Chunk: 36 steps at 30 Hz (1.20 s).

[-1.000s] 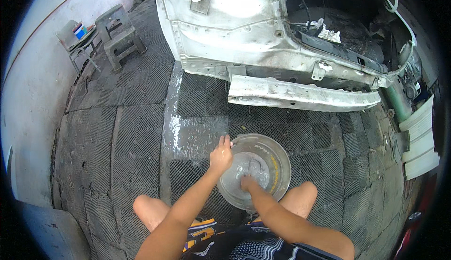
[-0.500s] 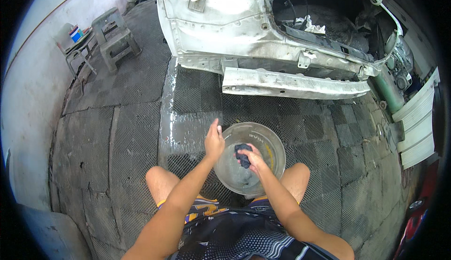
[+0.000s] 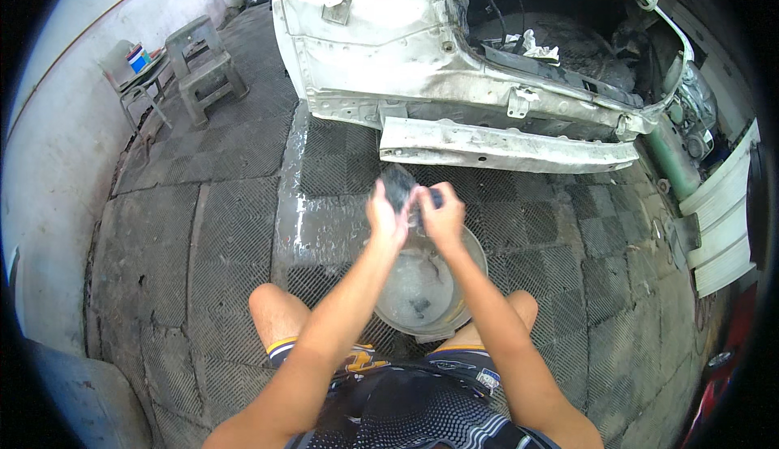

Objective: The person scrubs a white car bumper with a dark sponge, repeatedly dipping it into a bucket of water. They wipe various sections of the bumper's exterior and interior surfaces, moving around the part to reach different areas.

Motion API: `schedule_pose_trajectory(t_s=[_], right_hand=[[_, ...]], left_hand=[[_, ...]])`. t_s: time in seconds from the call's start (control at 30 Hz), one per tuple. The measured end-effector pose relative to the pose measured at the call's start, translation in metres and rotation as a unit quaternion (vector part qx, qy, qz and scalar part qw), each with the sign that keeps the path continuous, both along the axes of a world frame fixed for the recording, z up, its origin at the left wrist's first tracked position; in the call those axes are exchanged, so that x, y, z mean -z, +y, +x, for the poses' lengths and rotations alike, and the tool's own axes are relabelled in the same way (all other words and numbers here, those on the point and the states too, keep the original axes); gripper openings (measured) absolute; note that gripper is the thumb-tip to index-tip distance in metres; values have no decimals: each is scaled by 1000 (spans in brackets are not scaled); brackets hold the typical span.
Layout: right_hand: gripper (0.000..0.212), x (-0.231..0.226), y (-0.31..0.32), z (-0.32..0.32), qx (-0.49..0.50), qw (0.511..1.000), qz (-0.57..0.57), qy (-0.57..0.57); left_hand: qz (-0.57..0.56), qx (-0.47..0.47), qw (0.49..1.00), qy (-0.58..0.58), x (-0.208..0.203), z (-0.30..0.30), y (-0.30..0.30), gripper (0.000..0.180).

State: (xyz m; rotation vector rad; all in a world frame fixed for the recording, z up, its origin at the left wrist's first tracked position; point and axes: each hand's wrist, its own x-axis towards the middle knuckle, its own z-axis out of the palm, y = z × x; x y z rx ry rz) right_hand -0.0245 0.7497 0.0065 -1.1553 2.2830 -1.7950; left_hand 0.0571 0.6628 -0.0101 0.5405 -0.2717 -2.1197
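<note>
Head cam view, the only one here. Both hands are up over the basin (image 3: 430,287), which sits on the floor between the person's knees. The left hand (image 3: 386,220) and right hand (image 3: 442,218) are pressed toward each other with a dark wet pad or sponge (image 3: 399,185) pinched between them, fingers of both curled in and clamped on it. It's held above the far rim of the basin, not in the water. Can't tell exactly what the pad is, it's partly hidden by the fingers.

The basin has cloudy water in it and a small dark bit lying at the bottom.

Progress-wise, my read: the pad looks soaked and is getting squeezed or folded over the basin, so the wetting part seems done. The stripped white car body (image 3: 454,68) just beyond, with its sill panel (image 3: 503,145), hasn't got a hand on it at this moment, so any rubbing down there looks like what's left. There's a wet patch on the checkered floor mats (image 3: 324,214) left of the basin.

Far left, a grey plastic stool (image 3: 203,68) stands by the wall.
</note>
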Motion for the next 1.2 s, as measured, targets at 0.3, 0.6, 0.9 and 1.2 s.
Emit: schedule_pose_trajectory(t_s=[0.3, 0.6, 0.9, 1.2], right_hand=[[40, 98, 73, -108, 183, 955, 196, 129], [37, 113, 66, -111, 147, 908, 328, 215], [35, 110, 67, -113, 126, 915, 345, 169], [36, 112, 65, -114, 133, 917, 345, 147]], left_hand=[[-710, -411, 447, -356, -229, -103, -95, 56], [-523, -415, 547, -505, -164, -73, -167, 58], [-660, -417, 428, -456, -181, -79, -139, 56], [-723, -411, 355, -428, -153, -42, -172, 55]])
